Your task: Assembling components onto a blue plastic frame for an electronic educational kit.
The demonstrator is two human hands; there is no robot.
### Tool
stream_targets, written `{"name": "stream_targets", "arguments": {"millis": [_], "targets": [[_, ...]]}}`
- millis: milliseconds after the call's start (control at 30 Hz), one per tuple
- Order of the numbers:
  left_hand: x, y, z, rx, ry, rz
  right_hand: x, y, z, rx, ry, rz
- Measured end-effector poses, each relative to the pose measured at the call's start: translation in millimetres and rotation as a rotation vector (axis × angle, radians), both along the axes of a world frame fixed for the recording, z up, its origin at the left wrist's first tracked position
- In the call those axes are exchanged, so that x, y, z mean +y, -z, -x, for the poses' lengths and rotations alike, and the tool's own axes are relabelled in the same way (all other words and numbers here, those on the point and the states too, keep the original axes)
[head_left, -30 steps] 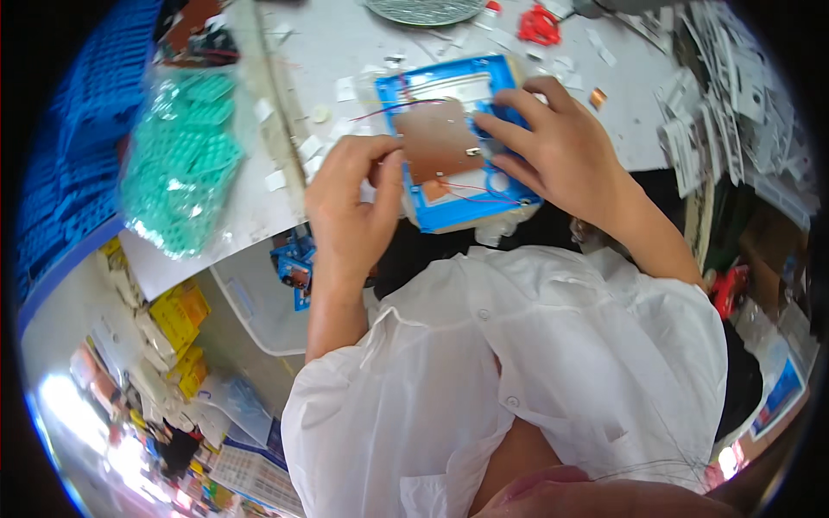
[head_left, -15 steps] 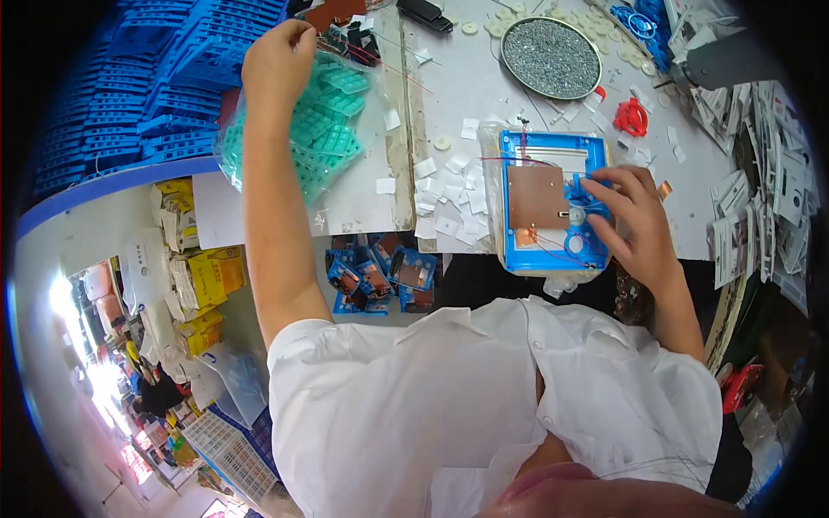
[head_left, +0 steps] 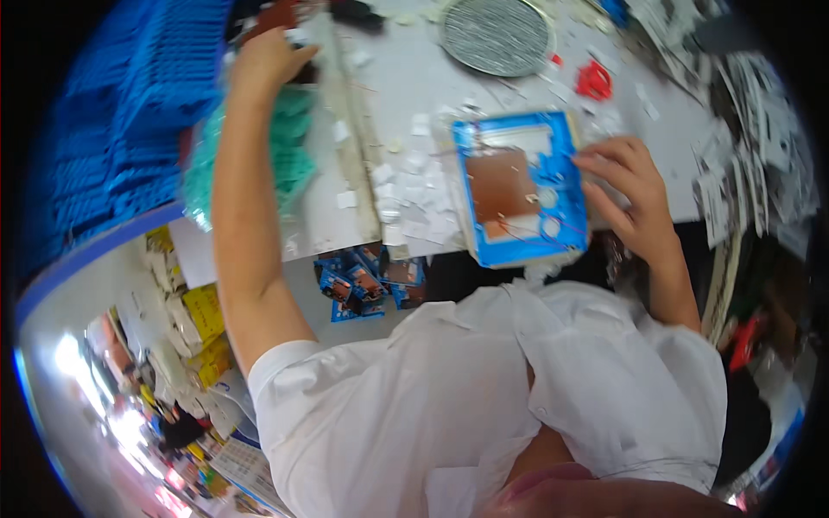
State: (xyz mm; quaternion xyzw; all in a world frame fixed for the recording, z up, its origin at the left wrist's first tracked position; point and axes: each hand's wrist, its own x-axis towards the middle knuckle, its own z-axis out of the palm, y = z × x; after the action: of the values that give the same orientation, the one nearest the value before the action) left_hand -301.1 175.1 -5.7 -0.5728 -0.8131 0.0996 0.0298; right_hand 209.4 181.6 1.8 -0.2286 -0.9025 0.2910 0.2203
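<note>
A blue plastic casing [head_left: 527, 253] lies at the table's front edge, with a brown circuit board [head_left: 501, 186], thin wires and small blue parts inside it. My right hand [head_left: 635, 194] is at the casing's right rim, open, thumb and fingers apart, fingertips on or just beside the rim. My left hand [head_left: 263, 65] reaches to the far left, among dark small parts and a brown piece [head_left: 275, 17]. Its thumb stands away from the fingers, and I see nothing in it, though blur and the hand itself hide the other fingertips. Below this hand lies a clear bag of green parts [head_left: 289, 147].
Blue plastic frames [head_left: 129, 112] are stacked high at the left. Small white squares [head_left: 423, 203] lie left of the casing. Beyond it are a round tray of small metal pieces [head_left: 498, 71] and a red part [head_left: 594, 80]. White panels [head_left: 781, 164] pile up at right; finished-looking blue units [head_left: 367, 281] sit below the table.
The whole view has shifted, moving the table left in the picture. My right hand has drawn back from the casing's inner blue parts to its right rim. The left thumb has spread from the fingers.
</note>
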Motion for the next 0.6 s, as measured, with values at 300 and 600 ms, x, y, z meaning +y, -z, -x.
{"name": "stream_targets", "arguments": {"millis": [300,600], "targets": [[-12,-6,-6,-0.247,-0.209,0.02,4,7,-9,0.022,0.024,-0.068],[-50,-21,-22,-0.74,-0.173,-0.875,11,2,4,0.116,-0.005,-0.103]]}}
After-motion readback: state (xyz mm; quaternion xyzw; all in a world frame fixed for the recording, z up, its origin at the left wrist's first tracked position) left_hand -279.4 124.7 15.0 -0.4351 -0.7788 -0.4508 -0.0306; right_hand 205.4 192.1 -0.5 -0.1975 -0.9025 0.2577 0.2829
